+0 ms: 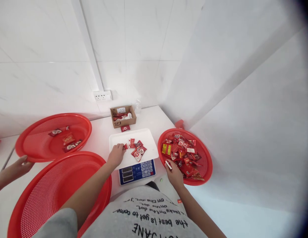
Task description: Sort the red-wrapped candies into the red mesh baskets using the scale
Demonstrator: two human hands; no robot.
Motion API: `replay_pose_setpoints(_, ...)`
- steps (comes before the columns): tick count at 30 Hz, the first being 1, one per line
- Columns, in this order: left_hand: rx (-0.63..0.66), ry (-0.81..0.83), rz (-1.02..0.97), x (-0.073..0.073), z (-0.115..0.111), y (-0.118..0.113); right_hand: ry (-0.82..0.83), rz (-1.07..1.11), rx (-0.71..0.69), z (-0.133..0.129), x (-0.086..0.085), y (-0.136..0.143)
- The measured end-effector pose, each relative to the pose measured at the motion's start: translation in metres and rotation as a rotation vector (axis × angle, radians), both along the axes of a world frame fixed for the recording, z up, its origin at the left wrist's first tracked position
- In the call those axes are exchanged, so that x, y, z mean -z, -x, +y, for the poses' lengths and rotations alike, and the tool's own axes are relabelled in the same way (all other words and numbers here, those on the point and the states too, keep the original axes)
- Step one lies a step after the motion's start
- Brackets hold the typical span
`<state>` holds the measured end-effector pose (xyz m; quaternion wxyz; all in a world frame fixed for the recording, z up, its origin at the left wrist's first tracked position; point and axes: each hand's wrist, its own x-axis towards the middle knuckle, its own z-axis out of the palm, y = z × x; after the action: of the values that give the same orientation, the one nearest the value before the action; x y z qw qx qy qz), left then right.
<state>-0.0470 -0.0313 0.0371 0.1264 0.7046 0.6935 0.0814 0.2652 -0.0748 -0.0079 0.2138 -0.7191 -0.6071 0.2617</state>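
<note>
My left hand (116,155) is over the white weighing tray, its fingers closed on a small red packet (125,146). Several red and white wrapped packets (138,152) lie in a loose group beside it on the tray (150,140). Beneath the tray is a scale (137,172) with a blue keypad. At the near left rim of a red plastic basket (207,162), my right hand (175,175) grips a small white packet with red edges (168,164). That basket holds a heap of mostly red packets (185,152).
Two red mesh baskets stand at left: the far one (27,137) holds a few packets, and another person's hand (22,165) touches its rim. The near basket (32,191) sits under my left forearm. Behind the scale are a cardboard box (117,124) of packets and one red packet (125,128).
</note>
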Motion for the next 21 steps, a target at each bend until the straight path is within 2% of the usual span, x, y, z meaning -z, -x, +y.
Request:
replay_pose_setpoints(4, -0.125, -0.053, -0.104, -0.035, -0.022, 0.038, -0.001, -0.001, -0.009, 0.001, 0.002, -0.001)
replay_pose_setpoints(6, -0.169, -0.001, -0.090, -0.046, -0.040, 0.063, 0.009, -0.005, -0.011, 0.001, 0.003, -0.001)
replay_pose_setpoints(8, -0.196, 0.100, -0.079, -0.047, -0.059, 0.085, 0.013, -0.009, -0.019, 0.001, 0.004, -0.002)
replay_pose_setpoints(11, -0.234, 0.147, 0.004, -0.031, -0.080, 0.101, -0.005, -0.013, -0.024, 0.001, 0.005, -0.002)
replay_pose_setpoints(13, -0.254, 0.078, 0.060, -0.016, -0.085, 0.096, -0.021, -0.017, -0.022, 0.001, 0.005, -0.002)
replay_pose_setpoints(16, -0.187, -0.019, 0.036, 0.001, -0.076, 0.066, -0.026, -0.017, -0.020, 0.000, 0.005, -0.001)
replay_pose_setpoints(21, 0.176, -0.030, -0.041, 0.014, -0.032, 0.001, -0.006, -0.009, 0.000, 0.000, 0.003, 0.000)
